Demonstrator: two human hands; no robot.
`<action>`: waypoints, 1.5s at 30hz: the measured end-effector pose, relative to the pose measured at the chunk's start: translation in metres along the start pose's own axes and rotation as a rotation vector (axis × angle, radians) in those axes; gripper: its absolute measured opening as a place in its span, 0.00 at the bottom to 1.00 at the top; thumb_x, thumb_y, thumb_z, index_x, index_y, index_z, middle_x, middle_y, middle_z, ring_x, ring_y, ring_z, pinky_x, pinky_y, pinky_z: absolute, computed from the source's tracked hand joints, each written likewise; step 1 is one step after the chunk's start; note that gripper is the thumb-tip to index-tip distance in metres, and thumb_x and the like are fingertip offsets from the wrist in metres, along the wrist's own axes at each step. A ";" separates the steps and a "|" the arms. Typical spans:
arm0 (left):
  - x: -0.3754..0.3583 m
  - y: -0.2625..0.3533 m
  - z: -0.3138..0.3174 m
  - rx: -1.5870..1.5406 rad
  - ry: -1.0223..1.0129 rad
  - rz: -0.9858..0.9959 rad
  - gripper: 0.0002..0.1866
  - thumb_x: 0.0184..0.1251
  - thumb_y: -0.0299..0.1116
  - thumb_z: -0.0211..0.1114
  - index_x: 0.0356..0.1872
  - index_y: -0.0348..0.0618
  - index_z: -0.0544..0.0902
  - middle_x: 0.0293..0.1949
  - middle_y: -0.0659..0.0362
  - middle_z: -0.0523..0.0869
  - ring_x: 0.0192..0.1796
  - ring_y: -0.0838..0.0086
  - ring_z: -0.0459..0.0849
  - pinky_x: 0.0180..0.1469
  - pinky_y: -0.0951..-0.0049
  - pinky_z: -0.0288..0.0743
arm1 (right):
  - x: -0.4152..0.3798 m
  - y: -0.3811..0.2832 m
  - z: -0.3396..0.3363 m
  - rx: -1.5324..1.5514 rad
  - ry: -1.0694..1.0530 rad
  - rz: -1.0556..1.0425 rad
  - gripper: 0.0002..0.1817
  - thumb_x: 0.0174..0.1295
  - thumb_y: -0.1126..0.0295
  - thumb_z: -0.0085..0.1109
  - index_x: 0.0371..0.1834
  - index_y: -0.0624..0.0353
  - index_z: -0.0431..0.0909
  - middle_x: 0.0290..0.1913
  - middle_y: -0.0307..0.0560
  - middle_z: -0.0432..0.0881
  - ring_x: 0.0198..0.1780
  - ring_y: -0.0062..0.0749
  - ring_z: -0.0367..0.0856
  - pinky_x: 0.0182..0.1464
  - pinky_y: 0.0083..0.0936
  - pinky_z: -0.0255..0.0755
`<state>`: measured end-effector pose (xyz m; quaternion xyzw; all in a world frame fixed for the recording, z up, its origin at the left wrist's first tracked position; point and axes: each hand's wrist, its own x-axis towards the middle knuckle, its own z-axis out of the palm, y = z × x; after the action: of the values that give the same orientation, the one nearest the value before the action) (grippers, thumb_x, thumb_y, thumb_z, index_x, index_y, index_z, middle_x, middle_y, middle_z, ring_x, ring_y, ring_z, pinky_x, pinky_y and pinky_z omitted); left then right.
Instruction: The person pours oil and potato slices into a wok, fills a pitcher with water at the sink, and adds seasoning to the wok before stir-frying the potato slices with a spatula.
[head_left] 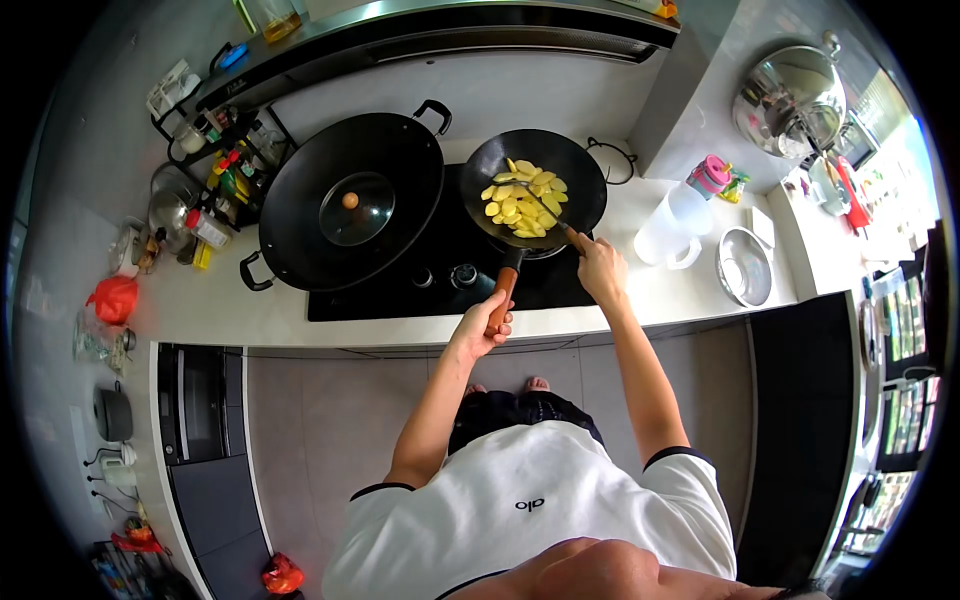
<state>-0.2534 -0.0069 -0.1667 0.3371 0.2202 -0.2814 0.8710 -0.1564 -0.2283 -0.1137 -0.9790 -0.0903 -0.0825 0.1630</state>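
My left hand [482, 326] is closed around the reddish-brown handle of a black frying wok [585, 165] on the right side of the cooktop. Yellow slices, which look like potato [526, 200], lie spread in its bowl. In my right hand [603, 270] is the handle of a spatula [551, 208], its dark shaft reaching over the wok's near rim into the slices. Part of the spatula's head is hidden among them. Left of this wok stands a larger black wok [290, 215] with a small glass lid [345, 225] lying inside, its round brown knob upward.
The black cooktop [400, 300] has knobs at its front. On the right counter are a translucent pitcher [675, 225], a metal bowl [744, 267] and a pink-lidded jar [711, 175]. Seasoning bottles [232, 180] crowd the left corner. A range hood [450, 45] hangs behind the woks.
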 end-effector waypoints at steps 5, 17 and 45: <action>-0.002 0.000 0.003 0.006 0.022 0.003 0.20 0.66 0.49 0.59 0.41 0.40 0.72 0.25 0.62 0.71 0.20 0.82 0.67 0.17 0.85 0.55 | -0.017 0.011 -0.008 -0.041 0.002 0.022 0.23 0.56 0.76 0.49 0.53 0.40 0.78 0.35 0.50 0.80 0.34 0.50 0.81 0.37 0.40 0.75; 0.001 0.000 0.000 0.008 0.010 -0.014 0.20 0.66 0.48 0.59 0.42 0.40 0.71 0.25 0.61 0.72 0.21 0.80 0.70 0.17 0.85 0.58 | -0.013 -0.006 -0.015 -0.025 0.011 -0.057 0.25 0.58 0.76 0.47 0.58 0.38 0.74 0.34 0.49 0.78 0.32 0.48 0.81 0.35 0.40 0.75; 0.002 -0.002 -0.001 0.013 0.016 -0.001 0.21 0.65 0.50 0.60 0.42 0.40 0.72 0.25 0.62 0.72 0.20 0.82 0.68 0.17 0.85 0.57 | 0.000 0.000 0.000 0.198 -0.019 0.171 0.23 0.49 0.71 0.61 0.53 0.49 0.79 0.39 0.55 0.82 0.43 0.50 0.80 0.46 0.39 0.74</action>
<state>-0.2534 -0.0079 -0.1696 0.3450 0.2256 -0.2805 0.8668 -0.1569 -0.2283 -0.1135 -0.9630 -0.0158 -0.0496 0.2643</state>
